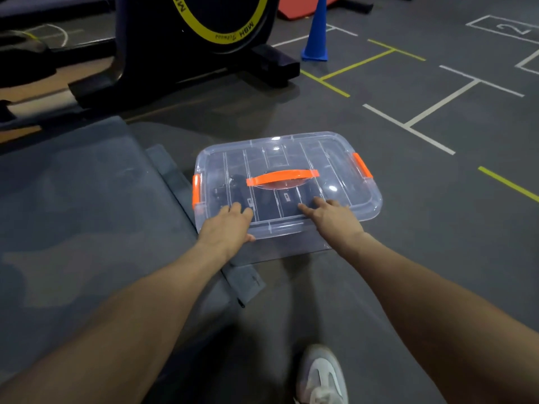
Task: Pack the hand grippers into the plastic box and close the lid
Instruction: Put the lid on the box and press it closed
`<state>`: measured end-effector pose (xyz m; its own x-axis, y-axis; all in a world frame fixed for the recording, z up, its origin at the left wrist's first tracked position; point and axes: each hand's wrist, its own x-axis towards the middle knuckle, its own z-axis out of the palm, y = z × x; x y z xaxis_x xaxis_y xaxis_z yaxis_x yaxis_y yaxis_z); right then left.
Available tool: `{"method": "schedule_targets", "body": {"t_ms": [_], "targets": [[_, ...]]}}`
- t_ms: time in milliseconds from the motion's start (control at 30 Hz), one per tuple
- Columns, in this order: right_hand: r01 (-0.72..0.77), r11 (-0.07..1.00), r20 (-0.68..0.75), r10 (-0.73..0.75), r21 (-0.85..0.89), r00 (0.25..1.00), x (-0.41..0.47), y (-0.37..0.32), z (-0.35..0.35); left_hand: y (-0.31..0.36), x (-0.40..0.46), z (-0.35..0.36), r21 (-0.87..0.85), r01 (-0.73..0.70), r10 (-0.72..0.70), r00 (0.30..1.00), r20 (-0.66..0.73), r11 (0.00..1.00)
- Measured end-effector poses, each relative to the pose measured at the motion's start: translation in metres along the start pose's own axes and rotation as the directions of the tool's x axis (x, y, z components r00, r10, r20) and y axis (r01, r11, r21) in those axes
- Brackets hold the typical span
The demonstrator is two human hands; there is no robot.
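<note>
A clear plastic box (344,170) sits on the grey gym floor with its transparent lid on top. The lid carries an orange handle (282,177) and an orange latch at each short end, left latch (196,191) and right latch (362,165). Dark hand grippers (262,199) show dimly through the lid. My left hand (226,227) lies on the lid's near left edge, fingers on top and thumb against the front rim. My right hand (334,217) presses flat on the near right part of the lid, fingers spread.
A grey padded mat (73,214) lies to the left, its strap reaching under the box. An exercise bike base (186,71) stands behind, a blue cone (316,33) at the back right. White and yellow floor lines run to the right. My shoe (322,374) shows at the bottom.
</note>
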<state>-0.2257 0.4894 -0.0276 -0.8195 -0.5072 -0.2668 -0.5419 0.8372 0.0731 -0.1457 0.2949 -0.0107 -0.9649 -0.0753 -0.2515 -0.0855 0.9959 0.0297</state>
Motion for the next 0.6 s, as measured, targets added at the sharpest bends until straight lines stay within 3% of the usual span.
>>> {"method": "schedule_targets", "body": {"t_ms": [367, 600], "targets": [[0.038, 0.999, -0.134, -0.039, -0.009, 0.99, 0.101, -0.008, -0.017, -0.026, 0.058, -0.016, -0.006, 0.15, -0.15, 0.989, -0.006, 0.989], [0.099, 0.995, -0.15, -0.097, 0.006, 0.984, 0.108, -0.012, -0.017, -0.026, 0.054, -0.015, 0.0, 0.201, -0.201, 0.98, -0.009, 0.98]]}}
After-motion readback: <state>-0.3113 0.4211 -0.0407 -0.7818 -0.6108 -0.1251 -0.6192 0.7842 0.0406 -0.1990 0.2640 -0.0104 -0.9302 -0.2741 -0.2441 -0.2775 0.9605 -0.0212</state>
